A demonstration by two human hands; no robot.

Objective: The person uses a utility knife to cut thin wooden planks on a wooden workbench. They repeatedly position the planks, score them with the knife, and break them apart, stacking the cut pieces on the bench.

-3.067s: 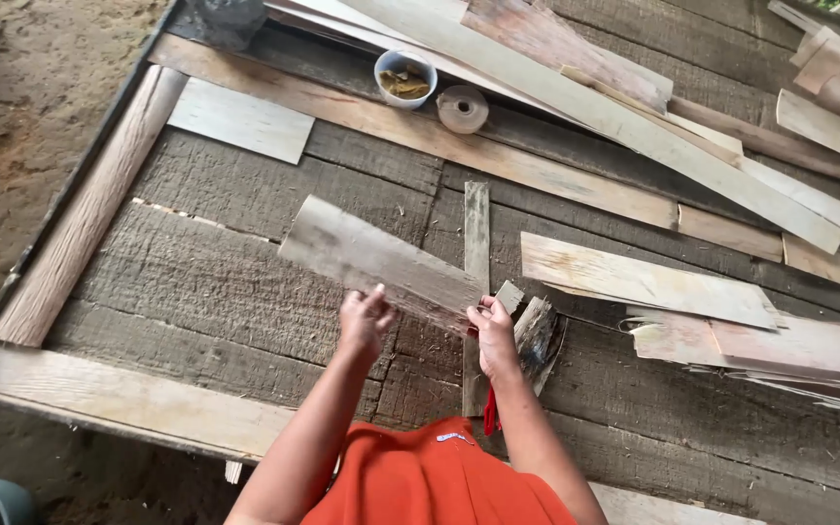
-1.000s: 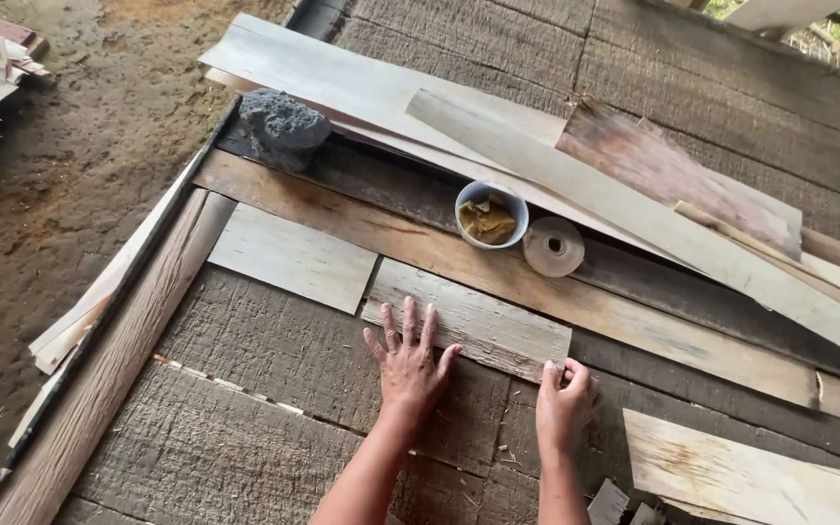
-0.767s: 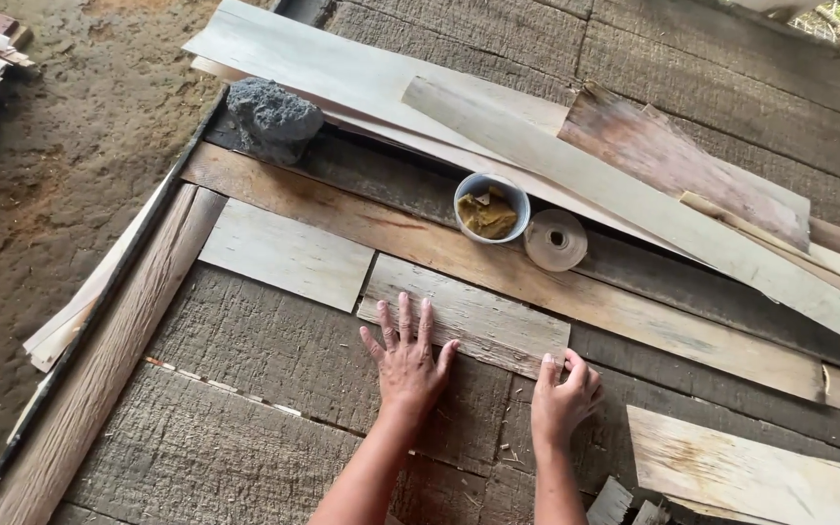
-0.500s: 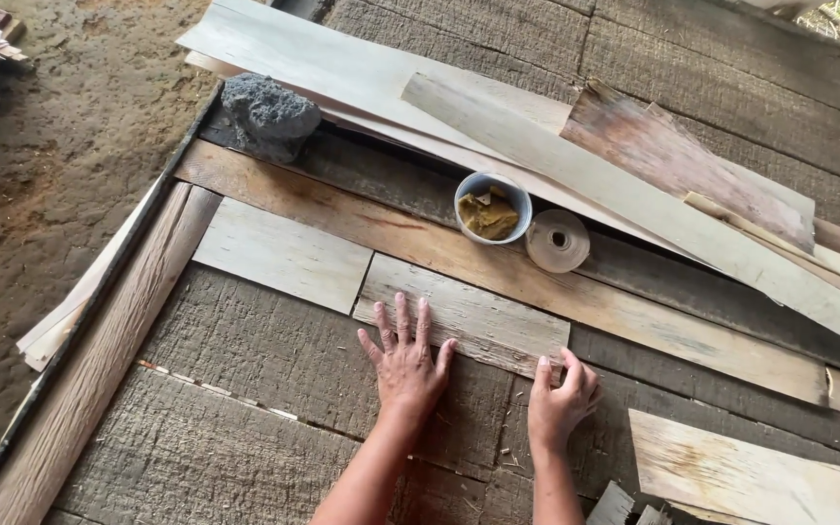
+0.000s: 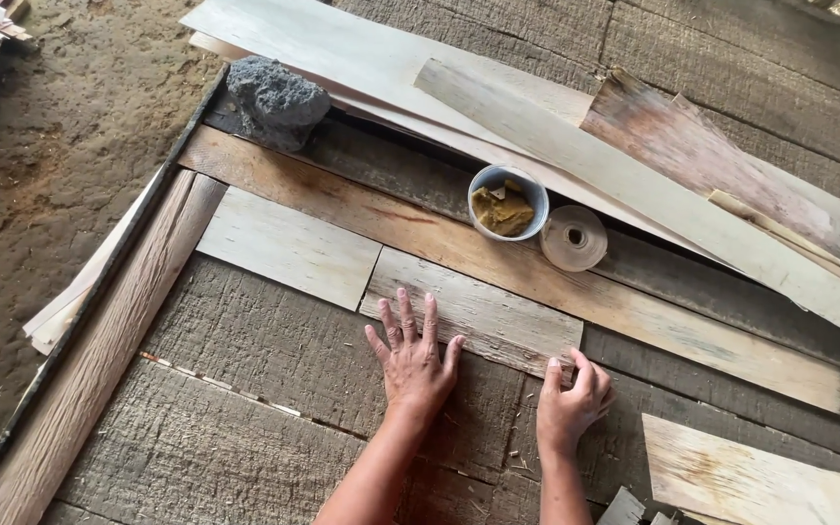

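I am kneeling over a rough grey plank floor (image 5: pixel 274 350), with bare packed dirt (image 5: pixel 60 146) lying beyond its left edge. At the far left a long weathered timber beam (image 5: pixel 99 350) is running along that edge. Above it, a lumpy dark grey stone (image 5: pixel 274 97) is sitting on the end of a long brown plank (image 5: pixel 420 233). Just below that plank a pale rectangular wooden board (image 5: pixel 289 246) is lying flat, and right beside it, end to end, the short weathered grey board (image 5: pixel 473 311) is lying flat too.

My left hand (image 5: pixel 415 355) is pressing down with fingers spread, the fingertips resting on the grey board's lower edge. My right hand (image 5: pixel 573 403) is sitting apart from it, curled loosely, the fingertips touching the board's lower right corner; neither hand is gripping anything.

Above the board a small white tub of brownish paste (image 5: pixel 507 201) is standing next to a round pale roll of tape (image 5: pixel 574 237). Long pale wooden slats (image 5: pixel 634 185) are slanting across the upper right, and another light board (image 5: pixel 760 481) is lying at the lower right.
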